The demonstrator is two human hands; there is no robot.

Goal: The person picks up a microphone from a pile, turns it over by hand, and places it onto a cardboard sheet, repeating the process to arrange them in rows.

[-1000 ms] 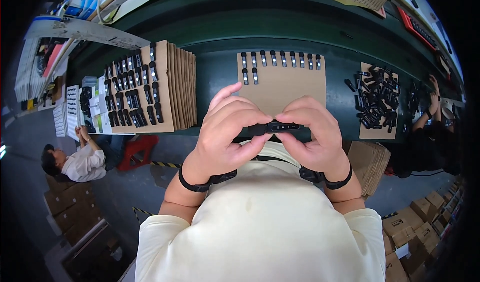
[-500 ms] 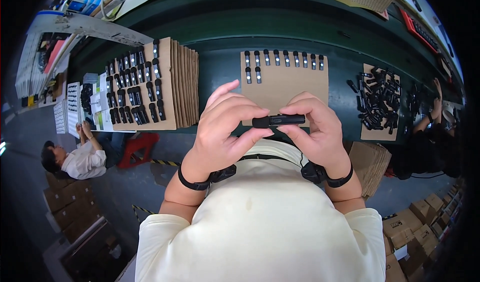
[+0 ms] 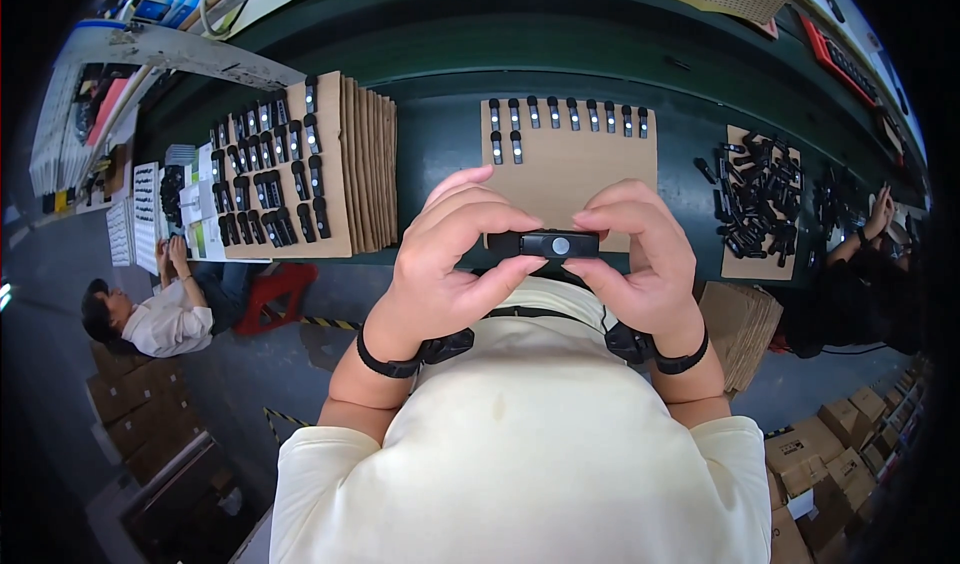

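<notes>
A small black clip-on microphone (image 3: 560,245) with a foam tip lies level between my hands, in front of my chest. Thumb and fingers of my left hand (image 3: 447,256) pinch its foam end. The other end is gripped by my right hand (image 3: 640,257), thumb below and fingers above. A round silver spot on the microphone faces up. Just beyond my hands lies a cardboard sheet (image 3: 590,179), partly hidden by them. Along its far edge stands a row of similar microphones (image 3: 553,113), with a short second row at the left.
At left, a stack of cardboard sheets (image 3: 368,169) carries several rows of microphones. A jumbled heap of microphones (image 3: 757,194) lies on cardboard at right. The green bench (image 3: 440,114) runs across. One person (image 3: 165,309) sits at far left, another (image 3: 865,284) at far right. Cardboard boxes (image 3: 815,459) stand behind.
The microphone has been rolled between my fingers: its side with a port-like slot faced up before, and now the silver spot does. It has shifted slightly left.
</notes>
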